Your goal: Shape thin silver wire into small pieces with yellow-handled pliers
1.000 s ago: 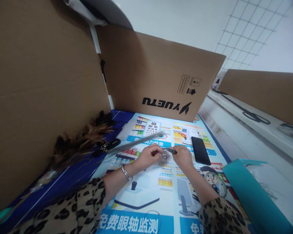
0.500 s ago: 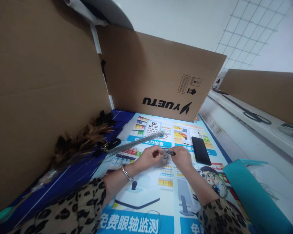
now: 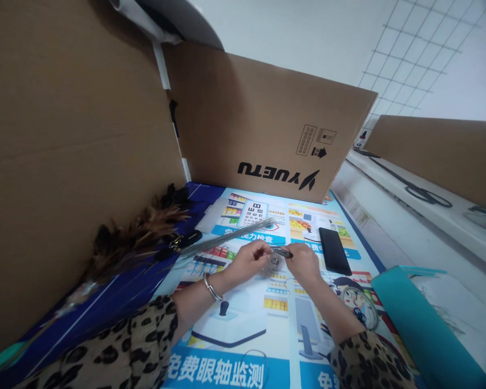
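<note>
Both hands meet over a printed poster point(image 3: 243, 329) that covers the table. My left hand point(image 3: 249, 261) is pinched on a thin wire loop point(image 3: 272, 264) hanging between the two hands. My right hand point(image 3: 303, 261) is closed round small dark pliers point(image 3: 282, 252), whose tip points left at the wire. A silver bangle point(image 3: 211, 287) sits on my left wrist. Both sleeves are leopard print.
A bundle of straight metal wires point(image 3: 227, 237) lies left of the hands, beside a feather duster point(image 3: 133, 240). A black phone point(image 3: 334, 250) rests to the right. Cardboard walls point(image 3: 267, 129) stand at left and back. A teal folder point(image 3: 421, 329) lies at lower right.
The hands have stayed together, making only small shifts on the wire loop. The view has drifted slightly.
</note>
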The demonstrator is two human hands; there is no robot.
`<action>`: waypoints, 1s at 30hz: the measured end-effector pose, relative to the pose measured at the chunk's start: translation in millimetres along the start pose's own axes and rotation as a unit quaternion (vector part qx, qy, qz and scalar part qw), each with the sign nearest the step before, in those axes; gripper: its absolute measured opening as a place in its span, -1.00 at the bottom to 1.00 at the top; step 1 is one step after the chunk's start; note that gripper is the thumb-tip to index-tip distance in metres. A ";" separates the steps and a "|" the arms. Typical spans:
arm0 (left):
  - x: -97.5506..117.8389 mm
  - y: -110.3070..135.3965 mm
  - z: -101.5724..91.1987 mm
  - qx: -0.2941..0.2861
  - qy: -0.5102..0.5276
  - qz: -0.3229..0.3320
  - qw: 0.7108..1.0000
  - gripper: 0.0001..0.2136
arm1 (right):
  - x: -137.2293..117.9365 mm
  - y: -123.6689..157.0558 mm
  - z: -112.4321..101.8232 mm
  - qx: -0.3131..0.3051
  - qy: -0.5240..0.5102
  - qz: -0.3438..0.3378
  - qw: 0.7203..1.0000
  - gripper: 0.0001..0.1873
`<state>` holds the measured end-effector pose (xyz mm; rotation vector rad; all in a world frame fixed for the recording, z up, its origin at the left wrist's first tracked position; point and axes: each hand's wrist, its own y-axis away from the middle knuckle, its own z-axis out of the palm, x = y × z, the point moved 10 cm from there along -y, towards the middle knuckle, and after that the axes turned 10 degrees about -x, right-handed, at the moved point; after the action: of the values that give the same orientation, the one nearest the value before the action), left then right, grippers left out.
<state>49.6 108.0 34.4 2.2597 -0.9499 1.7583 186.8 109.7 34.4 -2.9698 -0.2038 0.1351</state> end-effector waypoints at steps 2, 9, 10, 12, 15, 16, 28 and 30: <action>-1.1 -0.2 -0.3 0.002 -0.008 0.000 1.000 -0.96 | 0.0 0.0 0.4 -0.001 -0.001 -0.001 1.000 -0.75; -5.0 -0.8 -3.3 0.020 -0.045 -0.004 0.999 -0.98 | 3.5 0.0 -3.2 0.002 0.012 0.010 1.000 -0.71; -5.7 -0.9 -3.6 0.023 -0.052 -0.005 0.998 -0.98 | 3.9 0.0 -4.0 0.003 0.016 0.012 1.000 -0.70; -7.7 -1.3 -3.9 0.027 -0.061 -0.007 0.998 -0.99 | 3.6 -0.1 -5.0 0.003 0.024 0.013 1.000 -0.69; -10.9 -2.5 -2.8 0.027 -0.058 -0.012 0.998 -0.98 | 2.2 0.0 -5.4 0.002 0.031 0.014 0.999 -0.70; -11.5 -2.8 -2.3 0.026 -0.053 -0.014 0.998 -0.98 | 2.1 0.0 -5.3 0.001 0.032 0.015 0.999 -0.70; -5.6 -2.3 -3.4 0.026 -0.027 -0.014 0.999 -0.97 | 4.6 0.1 -4.8 0.003 0.037 0.016 0.999 -0.69; -6.1 -2.8 -3.2 0.028 -0.032 -0.012 0.999 -0.97 | 4.7 0.0 -5.1 0.003 0.037 0.016 0.999 -0.70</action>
<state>47.7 114.0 30.7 2.3641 -0.8926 1.7338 192.0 109.5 39.1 -2.9659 -0.1458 0.0310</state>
